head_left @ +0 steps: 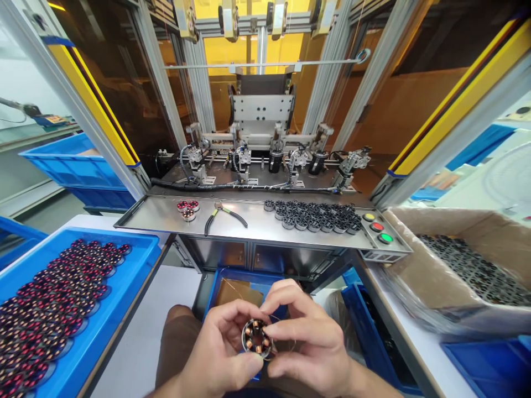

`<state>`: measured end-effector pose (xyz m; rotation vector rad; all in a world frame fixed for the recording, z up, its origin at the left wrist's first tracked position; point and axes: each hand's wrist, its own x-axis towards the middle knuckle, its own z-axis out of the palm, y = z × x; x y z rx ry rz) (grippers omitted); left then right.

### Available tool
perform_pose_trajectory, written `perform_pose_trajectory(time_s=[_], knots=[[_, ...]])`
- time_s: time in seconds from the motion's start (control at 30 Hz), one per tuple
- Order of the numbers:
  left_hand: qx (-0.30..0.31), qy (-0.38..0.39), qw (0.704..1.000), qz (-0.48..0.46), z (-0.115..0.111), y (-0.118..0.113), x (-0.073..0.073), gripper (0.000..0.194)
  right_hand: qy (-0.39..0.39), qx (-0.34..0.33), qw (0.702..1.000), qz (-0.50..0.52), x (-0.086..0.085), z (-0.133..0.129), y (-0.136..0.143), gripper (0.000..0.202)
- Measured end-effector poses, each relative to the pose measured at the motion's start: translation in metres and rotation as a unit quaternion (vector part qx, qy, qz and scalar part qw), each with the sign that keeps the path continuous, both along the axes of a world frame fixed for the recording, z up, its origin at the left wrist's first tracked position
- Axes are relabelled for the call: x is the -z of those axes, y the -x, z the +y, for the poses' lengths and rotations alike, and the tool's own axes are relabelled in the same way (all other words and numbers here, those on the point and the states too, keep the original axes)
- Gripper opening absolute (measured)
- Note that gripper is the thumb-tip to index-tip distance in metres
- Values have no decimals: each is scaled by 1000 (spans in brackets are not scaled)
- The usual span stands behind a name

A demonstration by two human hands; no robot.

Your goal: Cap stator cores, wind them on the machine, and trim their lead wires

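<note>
Low in the head view, my left hand [228, 348] holds a round stator [258, 336] with copper coils by its rim, thumb below and fingers behind. My right hand [307, 331] is at the stator's right side, its fingers closed around thin loose wire [290, 319] that loops beside the part. The stator's open face points up toward the camera. On the metal ledge [145, 213] ahead lie a few red wound stators [188, 210], pliers [225, 214] with spread handles, and several rows of black stator cores [314, 216].
A blue tray [143, 243] of wound stators stands at left. Right of the ledge are yellow, red and green buttons [376, 227] and a cardboard box [404, 221] of cores. The winding machine [263, 116] stands behind. Below my hands is a blue bin [215, 284].
</note>
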<state>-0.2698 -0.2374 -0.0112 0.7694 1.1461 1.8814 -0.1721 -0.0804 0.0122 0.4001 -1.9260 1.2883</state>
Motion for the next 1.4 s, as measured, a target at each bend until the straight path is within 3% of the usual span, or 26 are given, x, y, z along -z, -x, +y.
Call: perform_pose_trajectory(time_s=[0.2,0.4,0.5,0.67,0.9,1.07,1.2,1.3,1.4], knots=[[37,52,998,-16,1,1,-9,44,-33,5,999,13,-5,-3,2,27],[-11,15,1000,1,2,0,-10,41,-89,189,975,79,4,-14,-12,33],[-64,-38,996,56,6,-3,-12,37,-105,237,962,87,11,-20,-17,33],[-180,-86,967,160,12,-5,-13,42,-20,252,963,94,19,-35,-11,30],[-221,-89,957,166,11,-10,-8,45,147,213,966,7,35,-52,0,18],[-167,-50,980,97,7,-8,1,50,142,214,966,7,27,-50,7,12],[-56,2,996,67,2,6,5,65,83,212,973,33,22,-39,9,15],[47,38,997,54,-2,17,7,53,52,208,977,20,21,-31,7,15],[72,24,997,23,-2,19,9,40,21,199,980,14,20,-26,5,13]])
